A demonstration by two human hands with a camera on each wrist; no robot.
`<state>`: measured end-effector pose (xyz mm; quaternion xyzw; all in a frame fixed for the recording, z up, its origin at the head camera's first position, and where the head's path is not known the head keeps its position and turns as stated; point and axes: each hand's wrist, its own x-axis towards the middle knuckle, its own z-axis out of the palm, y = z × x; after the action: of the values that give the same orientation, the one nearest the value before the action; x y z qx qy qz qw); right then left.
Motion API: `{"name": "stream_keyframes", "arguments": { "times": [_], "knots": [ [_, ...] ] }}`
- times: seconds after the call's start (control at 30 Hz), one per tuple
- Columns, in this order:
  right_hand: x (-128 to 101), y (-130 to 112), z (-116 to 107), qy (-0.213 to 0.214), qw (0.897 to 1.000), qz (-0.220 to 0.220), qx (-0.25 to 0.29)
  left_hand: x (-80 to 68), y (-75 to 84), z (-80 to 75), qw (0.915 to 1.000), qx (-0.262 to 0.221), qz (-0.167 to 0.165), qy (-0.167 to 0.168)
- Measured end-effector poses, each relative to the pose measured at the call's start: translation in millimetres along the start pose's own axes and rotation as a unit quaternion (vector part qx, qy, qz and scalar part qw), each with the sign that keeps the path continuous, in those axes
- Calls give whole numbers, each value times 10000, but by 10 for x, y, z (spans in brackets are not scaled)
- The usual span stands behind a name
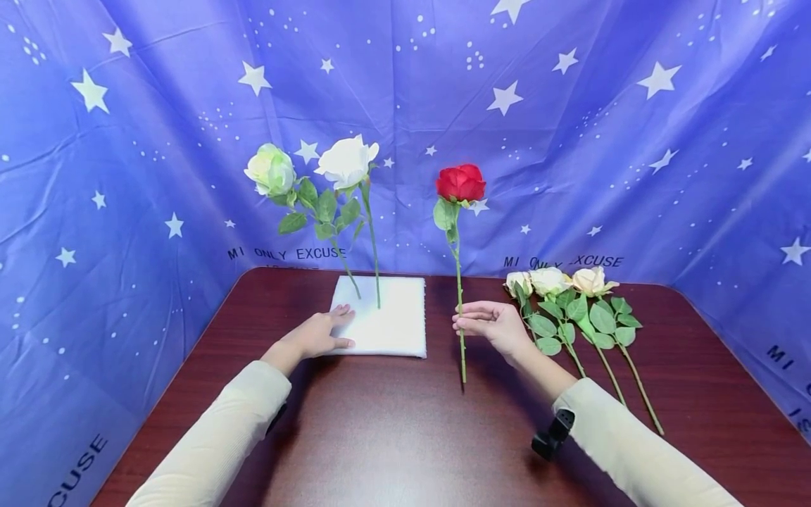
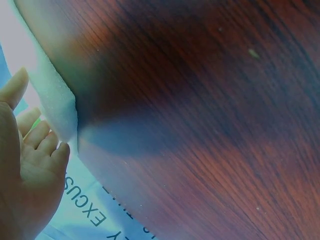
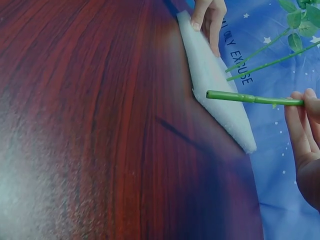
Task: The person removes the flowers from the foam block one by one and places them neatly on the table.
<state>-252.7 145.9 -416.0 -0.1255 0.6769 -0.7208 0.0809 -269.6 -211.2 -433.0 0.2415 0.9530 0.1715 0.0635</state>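
One left hand (image 1: 315, 335) (spread) seemingly presses foam (image 1: 393, 325); right hand (image 1: 497, 327) pinches red rose (image 1: 461, 184).

Blue star-printed cloth (image 1: 412, 84) behind a dark reddish table (image 1: 380, 436)

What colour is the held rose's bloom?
The bloom is red, best seen in the head view.

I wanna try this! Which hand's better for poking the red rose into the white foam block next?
Probably the right hand: it pinches the red rose by its stem, right of the white foam block. The left hand, at the block's left edge, holds no flower.
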Motion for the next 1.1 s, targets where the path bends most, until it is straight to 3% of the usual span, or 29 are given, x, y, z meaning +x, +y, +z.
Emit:
{"name": "stream_keyframes", "arguments": {
  "times": [0.3,0.57,0.83,1.1],
  "knots": [
    [-92,81,-141,54,9999,101,1,11,-42,20,10000,-59,-29,-45],
    [-217,157,-287,110,9998,153,19,-34,-39,-8,9994,-203,260,105],
    [-324,171,-390,340,9990,258,-141,14,-50,35,10000,-91,-12,-25],
    [-393,203,-464,414,9984,223,-328,7,-31,23,10000,-29,-34,-36]
  ]
}}
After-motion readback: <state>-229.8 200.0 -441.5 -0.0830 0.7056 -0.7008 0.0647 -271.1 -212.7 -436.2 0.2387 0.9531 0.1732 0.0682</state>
